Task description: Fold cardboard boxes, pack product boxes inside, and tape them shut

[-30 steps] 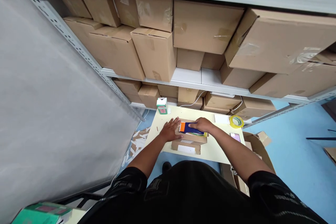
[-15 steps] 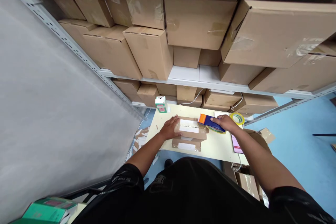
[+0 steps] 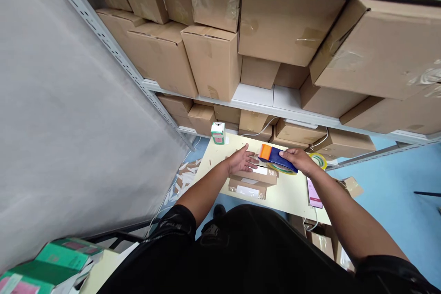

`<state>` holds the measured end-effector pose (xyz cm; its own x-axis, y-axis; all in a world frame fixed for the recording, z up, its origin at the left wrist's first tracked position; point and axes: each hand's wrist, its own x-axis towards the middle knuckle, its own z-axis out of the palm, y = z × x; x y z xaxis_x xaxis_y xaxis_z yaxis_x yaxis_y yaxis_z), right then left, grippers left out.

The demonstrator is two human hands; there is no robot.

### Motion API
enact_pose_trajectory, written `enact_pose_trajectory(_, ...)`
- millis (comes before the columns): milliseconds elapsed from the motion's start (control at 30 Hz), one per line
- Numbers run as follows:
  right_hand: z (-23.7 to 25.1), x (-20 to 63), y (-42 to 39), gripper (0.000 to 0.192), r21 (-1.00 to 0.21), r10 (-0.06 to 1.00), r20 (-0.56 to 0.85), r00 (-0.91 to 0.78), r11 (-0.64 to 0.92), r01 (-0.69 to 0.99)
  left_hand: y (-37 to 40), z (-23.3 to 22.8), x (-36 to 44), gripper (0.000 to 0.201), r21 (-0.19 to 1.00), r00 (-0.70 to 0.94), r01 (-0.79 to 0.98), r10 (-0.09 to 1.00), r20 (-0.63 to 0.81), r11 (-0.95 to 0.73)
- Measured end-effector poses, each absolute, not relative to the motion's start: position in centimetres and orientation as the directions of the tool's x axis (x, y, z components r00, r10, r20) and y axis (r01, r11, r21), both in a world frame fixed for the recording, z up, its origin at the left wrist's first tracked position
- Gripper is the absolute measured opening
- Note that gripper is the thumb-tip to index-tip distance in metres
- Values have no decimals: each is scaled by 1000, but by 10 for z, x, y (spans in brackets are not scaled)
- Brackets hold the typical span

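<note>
My right hand [image 3: 295, 158] grips a blue tape dispenser [image 3: 281, 158] with an orange front end, holding it over the right part of a small cardboard box [image 3: 270, 178]. Yellowish tape shows along the dispenser's lower side. Fingers spread and palm turned up, my left hand [image 3: 242, 161] hovers over the box's left part, close to the orange end, with nothing visible in it. White labels lie on the box. Against its near side is another cardboard piece [image 3: 234, 189] with a white label [image 3: 247, 191].
The pale table [image 3: 285, 193] also holds a green-and-white carton [image 3: 218, 133], a phone [image 3: 314, 193] and a yellow tape roll [image 3: 319, 161]. Behind it, shelving [image 3: 257, 95] is stacked with cardboard boxes [image 3: 213, 62]. Paper scraps [image 3: 188, 177] litter the floor at left.
My left hand has lifted off the box's left side and moved right, turning palm up beside the dispenser. The right hand keeps the dispenser over the box. The view has shifted slightly.
</note>
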<state>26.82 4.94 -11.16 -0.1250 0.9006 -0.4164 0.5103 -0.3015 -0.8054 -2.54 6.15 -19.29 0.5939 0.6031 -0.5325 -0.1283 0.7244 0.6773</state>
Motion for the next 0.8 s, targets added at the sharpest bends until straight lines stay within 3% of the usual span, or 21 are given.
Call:
enact_pose_trajectory(67,-108,263,50,64,-808,898,-417,-140,-296,509,60,-190,-25,68,632,622,-192,591,-514,751)
enact_pose_trajectory(167,-105,259,51,67,-808,891,-424,-163,-291,513,57,-188,-30,46,654,521,-330,709,-476,681)
enact_pose_trajectory(267,-105,256,53,66,-793,887,-428,-171,-278,542,56,-186,-41,40,732,376,-373,814,-442,570)
enact_pose_trajectory(400,-108,247,54,65,-735,882,-437,-175,-239,635,58,-182,-61,42,810,313,-271,843,-437,521)
enact_pose_trajectory(600,-114,233,59,64,-731,860,-457,-228,-217,647,60,-185,-86,46,839,386,-201,828,-406,505)
enact_pose_trajectory(800,-122,227,62,63,-657,856,-474,-206,-188,730,59,-194,-102,37,890,354,-22,836,-419,455)
